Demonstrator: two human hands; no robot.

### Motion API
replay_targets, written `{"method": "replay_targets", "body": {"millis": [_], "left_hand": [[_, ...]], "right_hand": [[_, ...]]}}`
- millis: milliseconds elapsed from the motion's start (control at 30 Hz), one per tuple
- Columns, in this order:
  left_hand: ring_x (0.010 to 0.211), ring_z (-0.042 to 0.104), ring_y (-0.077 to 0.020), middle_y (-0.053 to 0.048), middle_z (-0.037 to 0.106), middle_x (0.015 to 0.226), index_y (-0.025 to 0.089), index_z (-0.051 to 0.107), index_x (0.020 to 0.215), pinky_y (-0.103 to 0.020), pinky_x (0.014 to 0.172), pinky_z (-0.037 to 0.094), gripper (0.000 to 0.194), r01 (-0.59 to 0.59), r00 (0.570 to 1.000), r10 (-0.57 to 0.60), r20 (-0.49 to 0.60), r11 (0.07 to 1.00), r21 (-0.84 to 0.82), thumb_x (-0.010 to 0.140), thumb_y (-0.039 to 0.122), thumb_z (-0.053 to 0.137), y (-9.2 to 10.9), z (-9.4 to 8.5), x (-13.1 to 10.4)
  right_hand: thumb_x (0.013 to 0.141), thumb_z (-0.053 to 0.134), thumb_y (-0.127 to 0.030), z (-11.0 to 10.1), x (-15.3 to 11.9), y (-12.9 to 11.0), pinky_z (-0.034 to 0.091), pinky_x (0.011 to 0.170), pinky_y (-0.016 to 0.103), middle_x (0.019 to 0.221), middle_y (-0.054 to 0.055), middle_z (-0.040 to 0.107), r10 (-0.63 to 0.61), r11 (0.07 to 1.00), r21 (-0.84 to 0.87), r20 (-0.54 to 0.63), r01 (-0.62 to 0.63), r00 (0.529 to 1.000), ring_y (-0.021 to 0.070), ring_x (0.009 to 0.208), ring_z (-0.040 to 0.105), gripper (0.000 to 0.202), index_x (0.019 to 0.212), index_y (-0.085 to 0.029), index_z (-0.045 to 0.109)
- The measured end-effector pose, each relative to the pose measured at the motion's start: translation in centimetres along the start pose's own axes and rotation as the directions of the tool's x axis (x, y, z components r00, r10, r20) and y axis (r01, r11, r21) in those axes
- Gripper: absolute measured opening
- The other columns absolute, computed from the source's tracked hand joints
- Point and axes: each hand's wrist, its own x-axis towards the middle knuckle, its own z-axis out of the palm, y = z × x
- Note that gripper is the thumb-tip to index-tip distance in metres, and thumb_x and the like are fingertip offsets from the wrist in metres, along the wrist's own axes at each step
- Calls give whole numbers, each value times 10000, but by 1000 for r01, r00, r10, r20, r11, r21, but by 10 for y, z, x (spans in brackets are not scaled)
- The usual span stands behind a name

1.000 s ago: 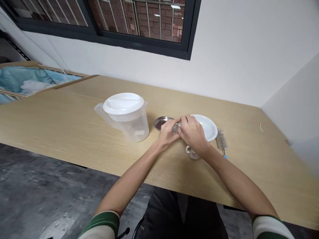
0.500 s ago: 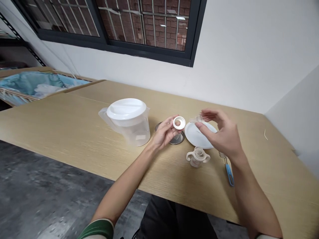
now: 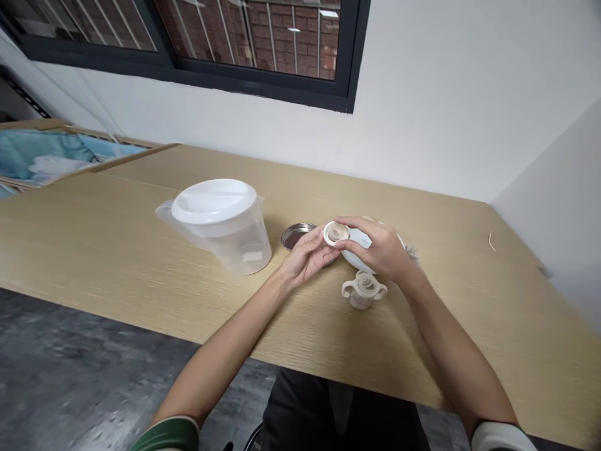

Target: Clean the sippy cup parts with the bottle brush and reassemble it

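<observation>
My left hand is closed on a white bottle collar ring, holding it above the table. Inside the ring sits a translucent bottle nipple, pinched from the right by the thumb and fingers of my right hand. How far the nipple is seated in the ring I cannot tell. Just below my hands, a small baby bottle with two cream handles stands upright on the table. Under and behind my hands are a white plate and a round metal tray, each partly covered.
To the left stands a clear pitcher with a white lid. Grey brush bristles show past my right wrist. A thin pale bent strip lies far right on the wooden table. A basket with a blue liner is at far left.
My right hand has moved left, bringing the nipple from above the plate into the collar ring. The view has shifted slightly; the brush's blue handle is now hidden behind my right arm.
</observation>
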Motion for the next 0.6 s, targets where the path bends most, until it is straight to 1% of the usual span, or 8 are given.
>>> {"method": "replay_targets", "body": {"millis": [67,200,300,367,433,500,600], "left_hand": [[948,672,-158,-97,665,1163,155,661,1075,-254,895,568,273,4,1000,-4,5,1000,-12,851,301,716,-2,-1,1],[937,675,-153,-92,671,1134,147,667,1033,-236,870,573,240,12,1000,-13,-10,999,-37,844,283,724,-4,-1,2],[924,674,-148,-81,673,1113,154,661,1027,-230,858,570,240,8,1000,-9,-23,999,-43,837,283,732,-3,0,2],[892,670,-137,-72,675,1082,158,658,1019,-227,843,567,249,-1,1000,-1,-23,999,-50,835,304,740,-2,-1,2],[853,663,-135,-70,677,1039,165,656,1018,-237,827,565,273,9,1000,-11,-25,999,-50,836,351,737,-2,-3,3],[844,654,-144,-74,674,1030,173,654,1036,-254,822,560,321,28,999,-29,-22,999,-37,823,396,744,-2,-6,3],[872,634,-155,-78,659,1068,179,657,1081,-255,793,552,409,47,999,-47,18,999,-6,762,394,797,-3,-6,2]], "right_hand": [[890,686,-312,-1,-1,2,516,936,346,1142,32,698,3,1000,8,1,-3,1000,190,1055,644,341,1217,-229,633],[885,684,-312,-1,-1,2,515,954,370,1174,31,690,57,998,24,20,-57,998,200,1078,645,366,1240,-245,626],[891,663,-306,-1,0,0,515,967,379,1197,33,684,71,996,53,-3,-71,997,203,1088,645,356,1240,-247,624],[889,660,-300,-1,0,-2,525,953,369,1171,34,692,70,995,69,-11,-69,997,198,1065,654,344,1225,-235,628],[895,645,-292,-1,0,-4,534,938,365,1143,34,701,84,993,84,1,-84,996,195,1038,663,320,1208,-227,634],[913,614,-293,-1,1,-5,539,933,369,1133,38,705,127,984,124,-3,-126,992,191,1016,671,289,1192,-223,644],[923,593,-290,-1,1,-5,548,928,363,1114,46,712,210,952,231,-13,-201,978,182,990,681,277,1180,-209,658]]}}
